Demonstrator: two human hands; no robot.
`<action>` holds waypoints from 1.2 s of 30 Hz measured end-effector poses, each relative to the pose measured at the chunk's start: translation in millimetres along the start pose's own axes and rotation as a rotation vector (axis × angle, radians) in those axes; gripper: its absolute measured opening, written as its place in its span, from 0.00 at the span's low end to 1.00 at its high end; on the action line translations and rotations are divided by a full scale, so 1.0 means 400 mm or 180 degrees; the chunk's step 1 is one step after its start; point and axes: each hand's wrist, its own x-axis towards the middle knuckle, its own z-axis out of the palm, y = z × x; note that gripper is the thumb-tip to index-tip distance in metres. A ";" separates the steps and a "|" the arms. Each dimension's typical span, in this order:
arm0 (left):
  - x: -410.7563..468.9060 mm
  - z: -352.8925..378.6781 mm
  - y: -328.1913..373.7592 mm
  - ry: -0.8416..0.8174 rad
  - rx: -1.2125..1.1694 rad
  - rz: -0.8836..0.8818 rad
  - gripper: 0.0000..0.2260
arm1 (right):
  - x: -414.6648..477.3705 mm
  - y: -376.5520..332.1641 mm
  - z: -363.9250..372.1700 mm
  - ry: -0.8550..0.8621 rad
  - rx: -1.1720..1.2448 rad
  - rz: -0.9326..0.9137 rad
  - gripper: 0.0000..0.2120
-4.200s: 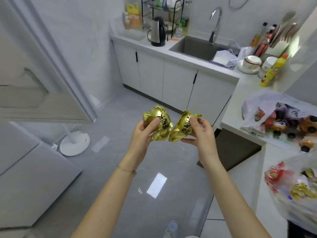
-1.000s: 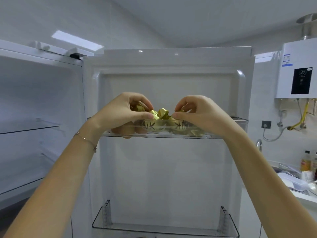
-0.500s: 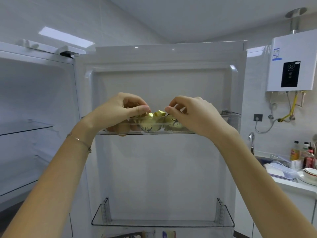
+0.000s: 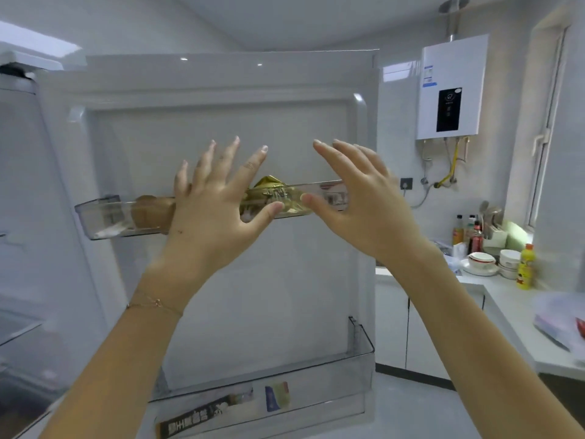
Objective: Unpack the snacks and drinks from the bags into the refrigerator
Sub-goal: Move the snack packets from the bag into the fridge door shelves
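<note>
A: Head view, hands?
B: Both raised: left hand (image 4: pixel 215 213), fingers spread, gripping nothing; right hand (image 4: pixel 364 204), fingers straight and spread, gripping nothing.
A: Snack?
B: One gold-wrapped snack (image 4: pixel 272 194), lying in upper door shelf (image 4: pixel 104 213) of refrigerator door (image 4: pixel 221 106). Left hand at its 9 o'clock, right hand at 3 o'clock. Brown item (image 4: pixel 152 210) toward shelf's 9 o'clock end.

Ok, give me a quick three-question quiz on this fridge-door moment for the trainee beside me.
1. True or false: the left hand grips the gold-wrapped snack.
2. The snack lies in: A) the upper door shelf; B) the lower door shelf; C) the countertop.
3. How do the fingers of the right hand lie?
Key: 1 false; 2 A; 3 spread open, holding nothing.
</note>
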 end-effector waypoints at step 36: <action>0.118 0.744 1.379 -0.1061 -0.2012 0.1744 0.36 | -0.637 1.014 -0.730 -0.0984 -0.2107 0.2604 0.36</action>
